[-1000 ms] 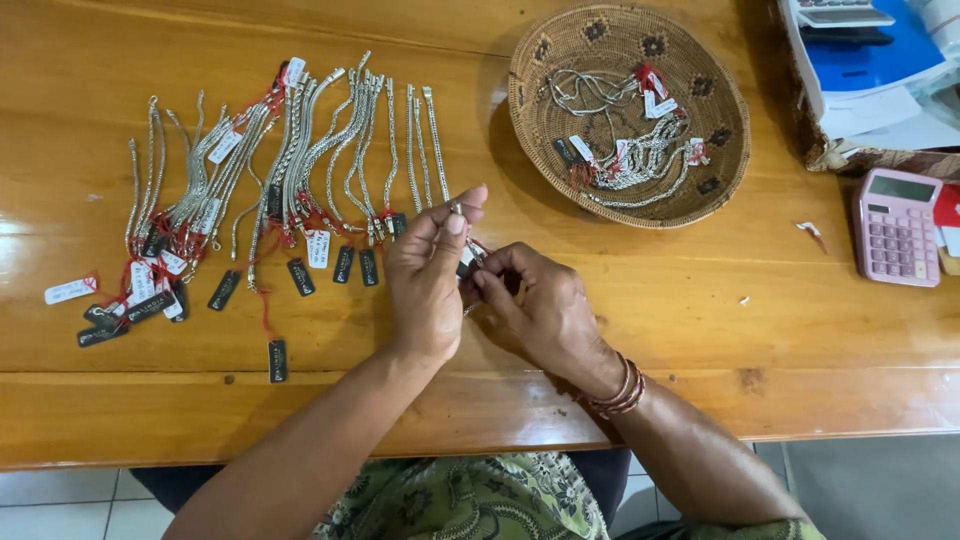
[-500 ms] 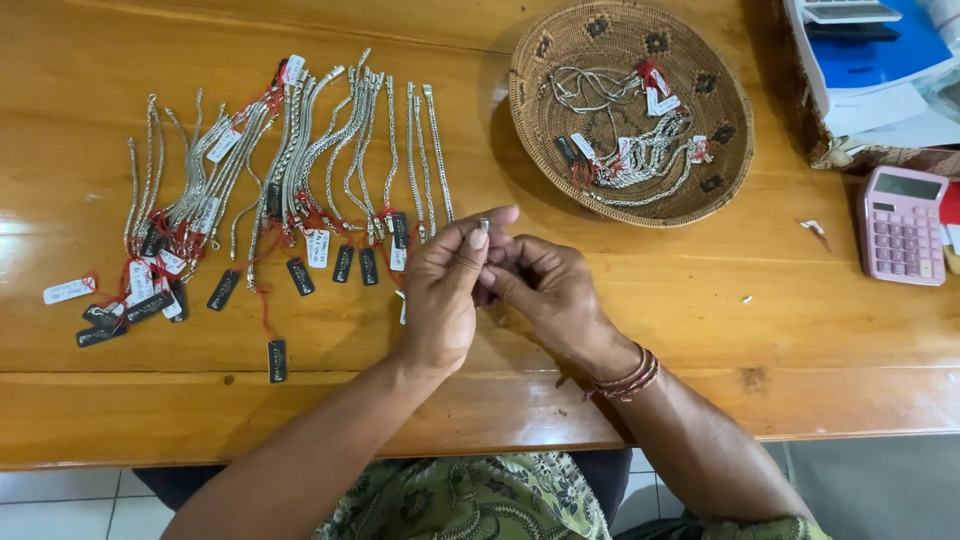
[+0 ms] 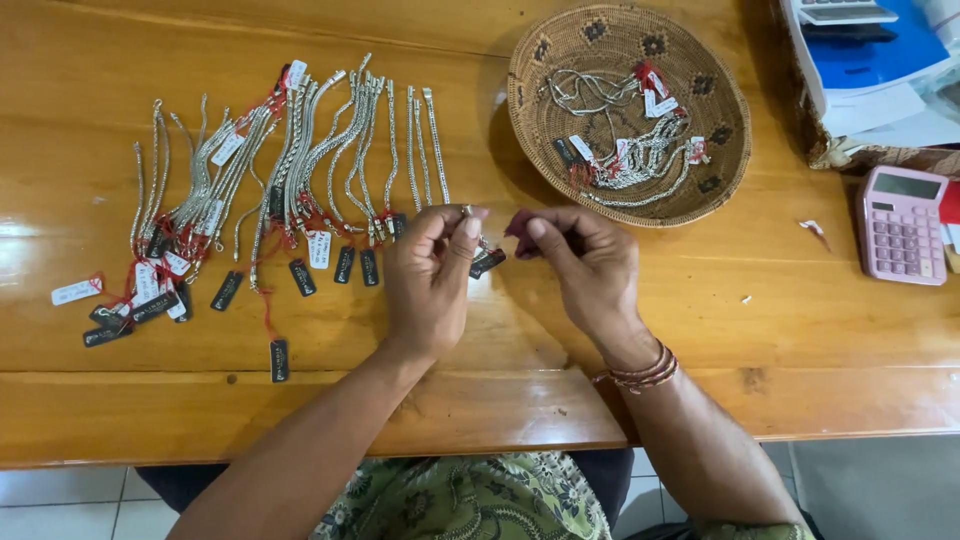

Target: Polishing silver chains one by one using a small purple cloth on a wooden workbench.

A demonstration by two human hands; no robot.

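Note:
My left hand (image 3: 430,280) and my right hand (image 3: 585,265) meet above the wooden table (image 3: 700,320), fingertips pinched together. Between them hangs a small black tag (image 3: 488,263) on a red thread, with a bit of silver chain at my left thumb. A red thread end shows at my right fingertips. Left of my hands lie several silver chains (image 3: 300,160) in a row, each with red thread and black or white tags. A round woven basket (image 3: 720,140) behind my right hand holds more tagged silver chains (image 3: 625,140).
A pink calculator (image 3: 900,222) sits at the right edge of the table. A box with blue and white papers (image 3: 870,70) stands at the back right. Small scraps (image 3: 815,230) lie near the calculator. A loose white tag (image 3: 75,291) lies far left.
My hands have moved slightly apart, and the black tag now hangs visible between the fingertips.

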